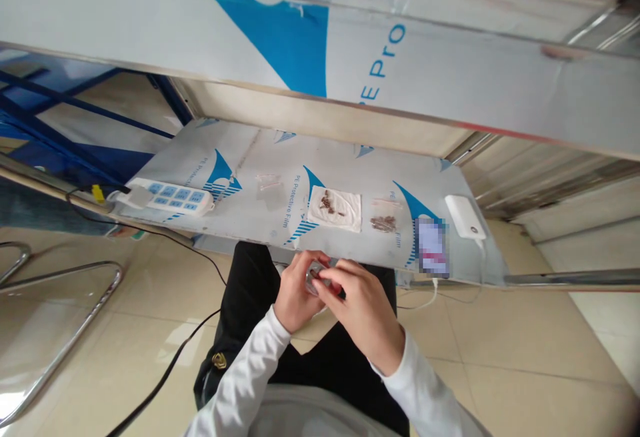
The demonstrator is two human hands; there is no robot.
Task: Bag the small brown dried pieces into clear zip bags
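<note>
Both hands are together over my lap, just in front of the shelf's near edge. My left hand (299, 292) is closed around a small clear, shiny object (313, 278), which looks like plastic; its exact kind is unclear. The fingers of my right hand (357, 300) are pinched together at that object, and whatever lies between them is too small to tell. On the shelf ahead, a white cloth (352, 212) carries small dark brown pieces (328, 203). To its right is a clear bag of thin brown pieces (384, 224).
The film-covered shelf (250, 214) also bears a clear bag (269, 184), a white power strip (173, 197), a blurred-out phone (433, 248) and a white power bank (465, 216) with a cable. An upper shelf (165, 30) overhangs it. A black cable (167, 364) crosses the left floor near a metal chair frame (95, 304).
</note>
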